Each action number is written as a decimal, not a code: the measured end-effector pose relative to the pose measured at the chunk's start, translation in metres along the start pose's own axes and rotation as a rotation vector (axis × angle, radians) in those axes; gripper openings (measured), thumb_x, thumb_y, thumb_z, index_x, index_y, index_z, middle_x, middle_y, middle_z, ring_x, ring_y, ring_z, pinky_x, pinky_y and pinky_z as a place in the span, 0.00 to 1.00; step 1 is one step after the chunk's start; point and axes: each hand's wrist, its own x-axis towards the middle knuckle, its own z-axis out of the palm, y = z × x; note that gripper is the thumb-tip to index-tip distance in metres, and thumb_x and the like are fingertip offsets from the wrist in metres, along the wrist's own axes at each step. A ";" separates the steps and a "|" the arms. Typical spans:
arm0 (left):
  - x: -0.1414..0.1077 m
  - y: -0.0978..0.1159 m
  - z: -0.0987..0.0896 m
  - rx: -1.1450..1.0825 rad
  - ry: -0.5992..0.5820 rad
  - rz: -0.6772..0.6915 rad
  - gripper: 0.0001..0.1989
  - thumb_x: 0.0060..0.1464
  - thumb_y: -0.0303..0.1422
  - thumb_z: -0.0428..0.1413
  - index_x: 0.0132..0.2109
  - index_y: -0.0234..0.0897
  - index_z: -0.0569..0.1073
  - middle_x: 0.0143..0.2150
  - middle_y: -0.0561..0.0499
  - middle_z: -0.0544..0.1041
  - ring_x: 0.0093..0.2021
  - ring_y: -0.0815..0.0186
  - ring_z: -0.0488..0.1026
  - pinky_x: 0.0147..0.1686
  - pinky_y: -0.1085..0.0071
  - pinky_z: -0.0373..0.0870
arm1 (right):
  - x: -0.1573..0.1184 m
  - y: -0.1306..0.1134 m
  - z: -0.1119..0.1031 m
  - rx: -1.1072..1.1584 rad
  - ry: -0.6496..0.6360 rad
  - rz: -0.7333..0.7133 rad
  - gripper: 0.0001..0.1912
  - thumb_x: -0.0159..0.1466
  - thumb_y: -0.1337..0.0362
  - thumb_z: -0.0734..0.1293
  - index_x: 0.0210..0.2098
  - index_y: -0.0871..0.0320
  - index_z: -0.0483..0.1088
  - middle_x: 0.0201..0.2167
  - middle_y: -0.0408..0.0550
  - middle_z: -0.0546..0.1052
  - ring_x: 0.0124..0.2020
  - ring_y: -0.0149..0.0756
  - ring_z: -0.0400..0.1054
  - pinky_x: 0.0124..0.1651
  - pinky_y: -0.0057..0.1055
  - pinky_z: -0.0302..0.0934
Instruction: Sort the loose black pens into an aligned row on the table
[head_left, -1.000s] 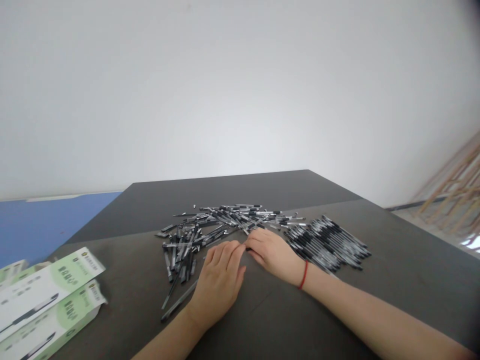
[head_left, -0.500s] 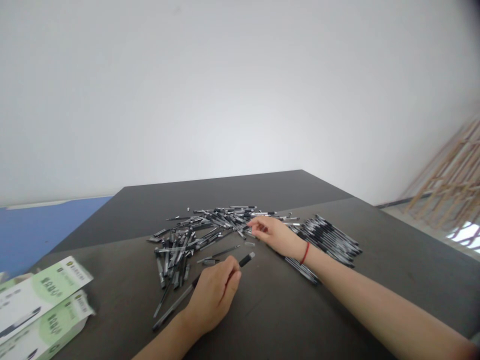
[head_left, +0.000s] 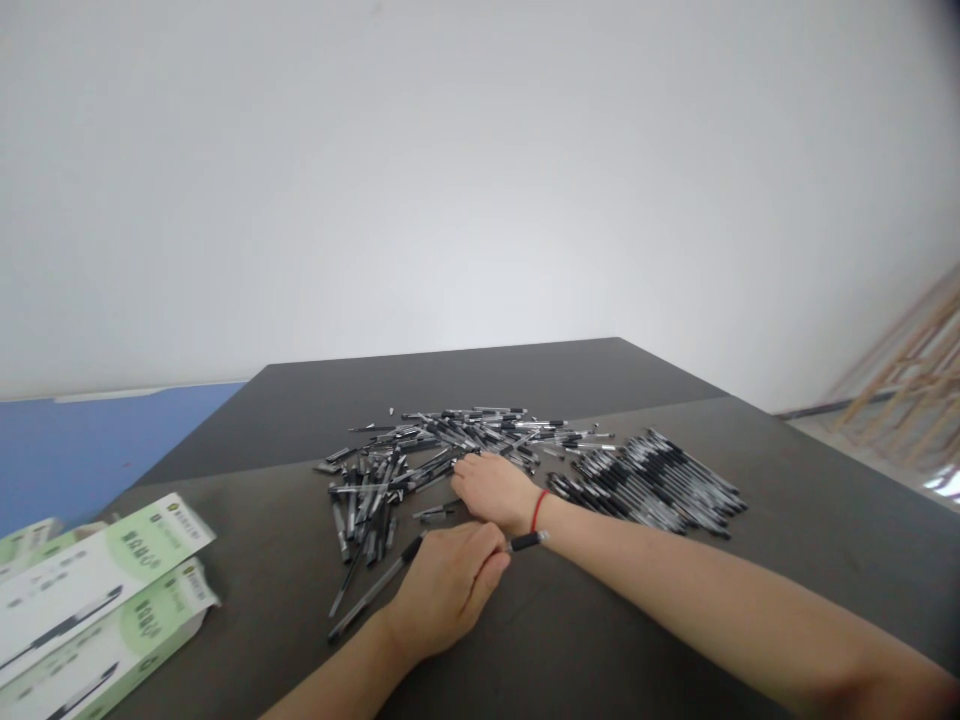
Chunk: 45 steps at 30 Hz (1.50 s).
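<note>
My left hand [head_left: 454,580] is closed round a clear pen with black grip parts; the capless-looking black end [head_left: 527,541] sticks out to the right of the fingers, and another pen length [head_left: 375,595] reaches down to the left. My right hand [head_left: 495,490], with a red string at the wrist, lies palm down just beyond it, at the near edge of a loose heap of pens [head_left: 375,490]. Its fingers are bent and their tips are hidden, so anything under them cannot be made out. Right of that wrist, more pens [head_left: 652,480] lie side by side in a slanted row.
The dark table [head_left: 450,375] stands against a pale wall. White and green pen boxes [head_left: 135,620] lie at its left front edge. Beyond the left side is a blue surface [head_left: 97,440], and a wooden rack [head_left: 915,370] stands at the far right.
My right hand has moved left and nearer, uncovering more of the row of pens. My left hand has shifted slightly right with its pen. The view has turned slightly left.
</note>
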 end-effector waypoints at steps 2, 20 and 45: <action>0.000 -0.001 0.000 -0.008 0.023 -0.034 0.12 0.63 0.33 0.40 0.34 0.39 0.64 0.30 0.53 0.71 0.31 0.67 0.68 0.30 0.73 0.59 | 0.000 0.003 0.000 0.014 0.006 0.033 0.09 0.64 0.70 0.58 0.35 0.62 0.70 0.37 0.52 0.73 0.40 0.40 0.65 0.39 0.34 0.58; 0.002 -0.020 0.001 0.108 0.109 -0.255 0.11 0.63 0.36 0.41 0.43 0.43 0.68 0.36 0.54 0.77 0.37 0.66 0.75 0.35 0.73 0.64 | -0.141 0.055 -0.026 -0.033 0.238 0.329 0.05 0.59 0.72 0.61 0.30 0.58 0.63 0.28 0.46 0.69 0.33 0.36 0.60 0.38 0.32 0.49; 0.002 -0.020 -0.001 0.159 -0.007 -0.219 0.12 0.63 0.36 0.41 0.41 0.42 0.69 0.36 0.53 0.77 0.36 0.66 0.75 0.35 0.73 0.66 | -0.134 0.043 -0.025 -0.080 0.178 0.214 0.05 0.63 0.71 0.59 0.32 0.58 0.64 0.31 0.47 0.69 0.35 0.39 0.59 0.42 0.35 0.49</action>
